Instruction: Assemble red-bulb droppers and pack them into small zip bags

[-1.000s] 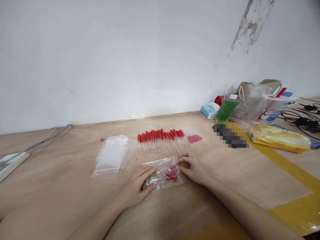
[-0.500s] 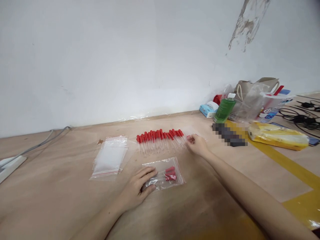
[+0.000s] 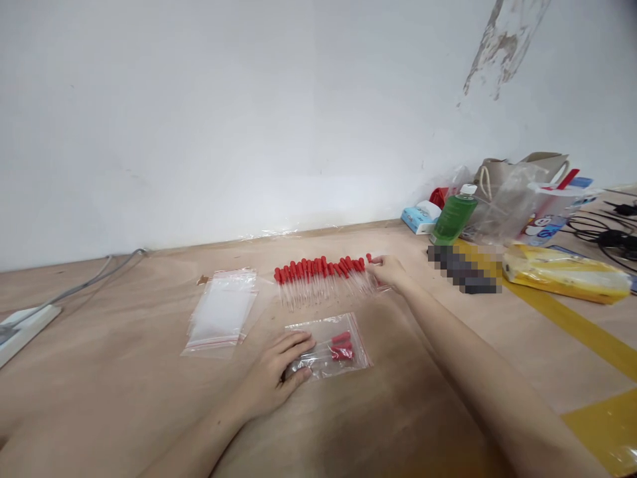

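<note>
My left hand (image 3: pixel 281 372) lies with fingers apart on a clear zip bag (image 3: pixel 362 355), over its left part. Inside that bag are droppers with red rubber bulbs (image 3: pixel 342 345); the hand covers part of their stems. Beyond the bag, a row of droppers (image 3: pixel 313 269) lies side by side, red bulbs toward the wall and clear thin stems toward me. At the row's right end my right hand (image 3: pixel 388 271) pinches a dropper (image 3: pixel 369 257), its bulb showing just past the fingertips. Most of its stem is hidden by the hand.
A stack of empty zip bags (image 3: pixel 221 309) lies left of the row. Farther left are a power strip (image 3: pixel 32 332) and grey cable. At right stand a tissue pack (image 3: pixel 421 218), a green bottle (image 3: pixel 452 216), bags and a yellow packet (image 3: pixel 565 272). A wall runs behind.
My right hand has shifted slightly toward the wall, and a red bulb now shows beyond its fingertips. My left hand stays on the bag. The view has turned a little.
</note>
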{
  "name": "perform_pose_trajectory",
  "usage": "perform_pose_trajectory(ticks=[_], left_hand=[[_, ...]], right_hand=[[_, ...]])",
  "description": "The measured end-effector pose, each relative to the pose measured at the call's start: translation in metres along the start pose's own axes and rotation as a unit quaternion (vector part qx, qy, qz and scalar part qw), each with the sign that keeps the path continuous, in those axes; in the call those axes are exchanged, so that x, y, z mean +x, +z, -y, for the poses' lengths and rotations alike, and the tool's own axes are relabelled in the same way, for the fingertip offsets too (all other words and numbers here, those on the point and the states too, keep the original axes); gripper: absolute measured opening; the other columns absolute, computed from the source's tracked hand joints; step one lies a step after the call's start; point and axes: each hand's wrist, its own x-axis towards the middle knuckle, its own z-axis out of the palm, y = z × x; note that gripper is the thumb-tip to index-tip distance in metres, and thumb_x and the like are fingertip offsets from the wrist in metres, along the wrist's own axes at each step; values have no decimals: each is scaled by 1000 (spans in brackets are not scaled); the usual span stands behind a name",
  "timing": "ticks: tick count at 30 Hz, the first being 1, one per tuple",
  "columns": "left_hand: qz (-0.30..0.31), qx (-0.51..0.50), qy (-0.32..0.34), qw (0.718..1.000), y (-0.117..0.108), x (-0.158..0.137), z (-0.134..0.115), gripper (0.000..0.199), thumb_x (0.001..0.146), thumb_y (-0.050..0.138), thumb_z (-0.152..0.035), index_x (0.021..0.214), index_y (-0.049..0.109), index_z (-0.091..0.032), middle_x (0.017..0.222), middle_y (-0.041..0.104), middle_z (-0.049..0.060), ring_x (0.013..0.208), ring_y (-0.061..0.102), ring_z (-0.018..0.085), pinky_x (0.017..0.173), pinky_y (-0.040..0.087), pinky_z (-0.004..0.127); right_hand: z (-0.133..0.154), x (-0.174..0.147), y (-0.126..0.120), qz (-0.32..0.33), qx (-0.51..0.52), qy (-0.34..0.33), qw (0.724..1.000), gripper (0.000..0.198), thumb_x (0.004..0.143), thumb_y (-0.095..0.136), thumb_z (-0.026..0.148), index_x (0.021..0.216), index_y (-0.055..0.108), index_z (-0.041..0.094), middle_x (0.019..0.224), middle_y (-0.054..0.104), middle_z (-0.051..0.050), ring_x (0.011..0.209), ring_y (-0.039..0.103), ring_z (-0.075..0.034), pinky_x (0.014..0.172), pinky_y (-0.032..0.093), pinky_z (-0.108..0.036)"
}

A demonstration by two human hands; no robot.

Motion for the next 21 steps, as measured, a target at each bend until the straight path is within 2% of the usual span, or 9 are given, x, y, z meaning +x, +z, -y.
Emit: perform_pose_trajectory(ticks=[2, 4, 6, 7, 9, 13, 15, 19, 21], left_hand=[[0, -2, 1, 1000, 0, 0, 0, 41, 85, 47, -30, 126, 45, -25, 128, 49, 7, 117, 44, 23, 99, 37, 45], [0, -2, 0, 1000, 0, 0, 0, 41, 85, 48, -30, 126, 45, -25, 128, 49, 7, 117, 44, 23, 99, 37, 45], [1, -3, 0, 1000, 0, 0, 0, 41, 85, 48, -30, 126, 46, -25, 128, 49, 7, 117, 44, 22, 99, 37, 44], [2, -4, -1, 1000, 0, 0, 0, 41, 85, 47, -30, 126, 45, -25, 128, 48, 7, 118, 43, 22, 99, 37, 44], [5, -5, -2, 1000, -1, 0, -1, 41, 86, 47, -30, 126, 45, -25, 128, 48, 6, 118, 43, 22, 99, 37, 44], [3, -5, -3, 1000, -2, 1, -3, 40, 85, 47, -31, 125, 46, -25, 127, 49, 7, 117, 44, 22, 98, 37, 45], [1, -6, -1, 1000, -2, 1, -3, 40, 85, 47, -30, 125, 46, -25, 126, 50, 7, 116, 45, 22, 98, 37, 45], [2, -2, -2, 1000, -2, 1, -3, 43, 86, 47, -31, 128, 42, -26, 127, 49, 7, 117, 44, 22, 99, 37, 44], [1, 1, -9, 1000, -2, 0, -3, 46, 85, 47, -31, 131, 38, -26, 128, 49, 6, 118, 43, 22, 99, 37, 43]], right_hand=[[3, -13, -4, 5, 35, -19, 999, 48, 69, 58, 27, 113, 50, 9, 57, 56, 1, 48, 53, -11, 45, 40, -20], [5, -33, -6, 23, 97, -44, 994, 64, 72, 53, 26, 129, 29, 12, 57, 53, 5, 43, 51, -10, 42, 40, -20], [3, -57, -5, 62, 207, -74, 974, 80, 69, 54, 24, 135, 9, 15, 55, 49, 8, 40, 50, -10, 38, 41, -20], [0, -69, -3, 81, 238, -74, 965, 85, 68, 55, 24, 135, 3, 17, 55, 47, 9, 39, 51, -11, 38, 42, -21], [-10, -89, 3, 85, 281, -55, 954, 85, 65, 59, 26, 131, 6, 21, 57, 47, 10, 40, 52, -12, 38, 45, -23], [-31, -108, 16, 9, 350, -64, 935, 68, 65, 63, 37, 116, 20, 25, 66, 50, 7, 50, 57, -12, 48, 52, -27], [-35, -111, 20, -2, 363, -62, 930, 62, 66, 62, 42, 110, 22, 26, 68, 51, 6, 55, 58, -13, 53, 53, -29], [-34, -117, 26, 51, 389, -40, 919, 51, 69, 56, 51, 101, 25, 26, 71, 54, 4, 62, 60, -15, 57, 51, -30], [-33, -121, 27, 83, 378, -50, 921, 44, 71, 53, 52, 98, 30, 26, 73, 55, 3, 61, 59, -14, 57, 50, -30]])
